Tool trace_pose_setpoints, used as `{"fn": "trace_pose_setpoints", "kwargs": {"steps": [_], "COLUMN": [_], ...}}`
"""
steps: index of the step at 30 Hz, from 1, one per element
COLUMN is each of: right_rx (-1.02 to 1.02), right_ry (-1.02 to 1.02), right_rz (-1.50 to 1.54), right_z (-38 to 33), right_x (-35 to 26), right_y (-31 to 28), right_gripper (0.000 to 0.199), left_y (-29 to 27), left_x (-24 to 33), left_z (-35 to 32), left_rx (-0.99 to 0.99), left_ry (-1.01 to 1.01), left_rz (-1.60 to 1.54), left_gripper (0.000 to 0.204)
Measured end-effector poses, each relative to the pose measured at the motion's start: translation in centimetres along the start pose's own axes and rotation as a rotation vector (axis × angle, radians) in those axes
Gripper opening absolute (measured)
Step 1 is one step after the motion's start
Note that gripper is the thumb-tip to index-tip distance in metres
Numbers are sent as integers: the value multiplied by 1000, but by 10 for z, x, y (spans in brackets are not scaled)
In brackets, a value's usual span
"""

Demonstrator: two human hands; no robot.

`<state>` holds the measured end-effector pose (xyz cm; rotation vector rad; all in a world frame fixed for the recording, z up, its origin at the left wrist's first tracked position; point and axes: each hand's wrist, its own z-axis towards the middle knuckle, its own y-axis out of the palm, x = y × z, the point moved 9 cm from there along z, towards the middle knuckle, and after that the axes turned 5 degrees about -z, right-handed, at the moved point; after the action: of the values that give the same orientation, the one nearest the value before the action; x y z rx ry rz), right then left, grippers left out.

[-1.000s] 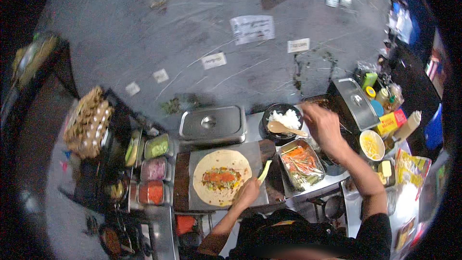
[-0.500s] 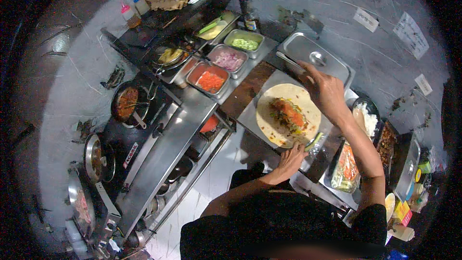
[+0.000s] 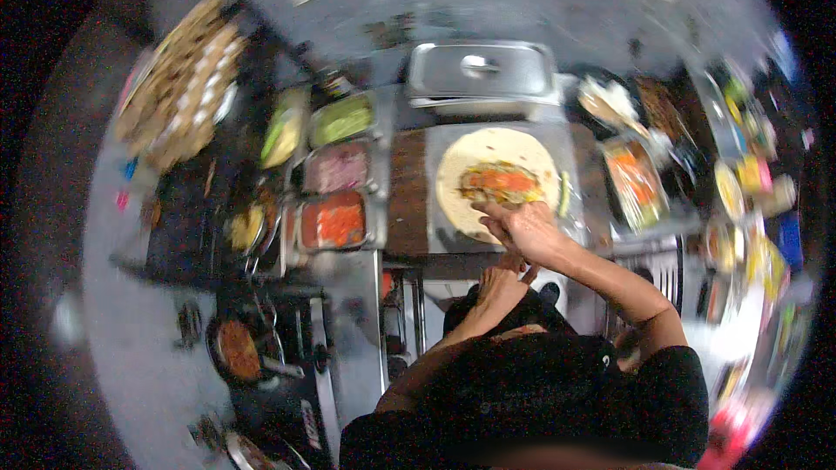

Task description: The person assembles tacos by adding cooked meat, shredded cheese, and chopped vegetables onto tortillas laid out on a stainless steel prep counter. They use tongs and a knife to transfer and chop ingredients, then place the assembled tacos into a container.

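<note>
A round flour tortilla (image 3: 455,157) lies on a pale sheet, with a strip of filling (image 3: 501,181) across it: orange shreds over browned bits and some green. My right hand (image 3: 531,233) is over the tortilla's near edge, its fingers reaching toward the filling; I see nothing held in it. Just below, at the counter's front edge, my left hand (image 3: 501,289) has its fingers partly extended beside my right wrist. Both hands are somewhat blurred. At the tortilla's right side lies a green strip (image 3: 564,194), perhaps cucumber.
Metal pans of orange shreds (image 3: 333,221), chopped purple onion (image 3: 335,169) and chopped greens (image 3: 342,122) stand left. A lidded steel pan (image 3: 482,72) sits behind the tortilla. To the right is a vegetable tray (image 3: 634,183). A frying pan (image 3: 237,350) and egg trays (image 3: 187,87) stand farther left.
The view has turned, levelling the counter. My right hand has come down from the steel lid to the tortilla; the utensil it held is out of sight. My left hand has drawn back from the tortilla's edge.
</note>
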<state>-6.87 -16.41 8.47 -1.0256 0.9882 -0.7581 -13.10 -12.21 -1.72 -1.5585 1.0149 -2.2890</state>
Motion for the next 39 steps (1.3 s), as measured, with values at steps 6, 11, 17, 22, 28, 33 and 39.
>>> {"fn": "trace_pose_setpoints", "kwargs": {"steps": [6,11,17,22,28,33,39], "right_rx": [-45,-234,-318,-186,440,1320,1527], "right_ry": [770,1425,2258,2498,2750,2726,3055], "right_rz": [-60,-75,534,626,627,610,574], "right_z": [-258,-594,-903,-1008,-1142,-1260,-1315], "right_x": [80,3,-289,-480,-566,-599,-717], "right_y": [27,138,278,314,282,220,280], "right_gripper": [27,29,31,30,30,36,23], "left_y": [54,118,200,246,272,338,390], "left_x": [66,160,270,346,456,525,648], "left_z": [-43,-142,-357,-575,-783,-902,-1053], "left_rx": [-497,-815,-1209,-1562,-1874,-1934,-1957], "left_ry": [146,432,641,774,1033,1171,1480], "left_rz": [-173,-208,-254,-235,-215,-187,-267], "left_gripper": [20,21,21,26,27,28,26]}}
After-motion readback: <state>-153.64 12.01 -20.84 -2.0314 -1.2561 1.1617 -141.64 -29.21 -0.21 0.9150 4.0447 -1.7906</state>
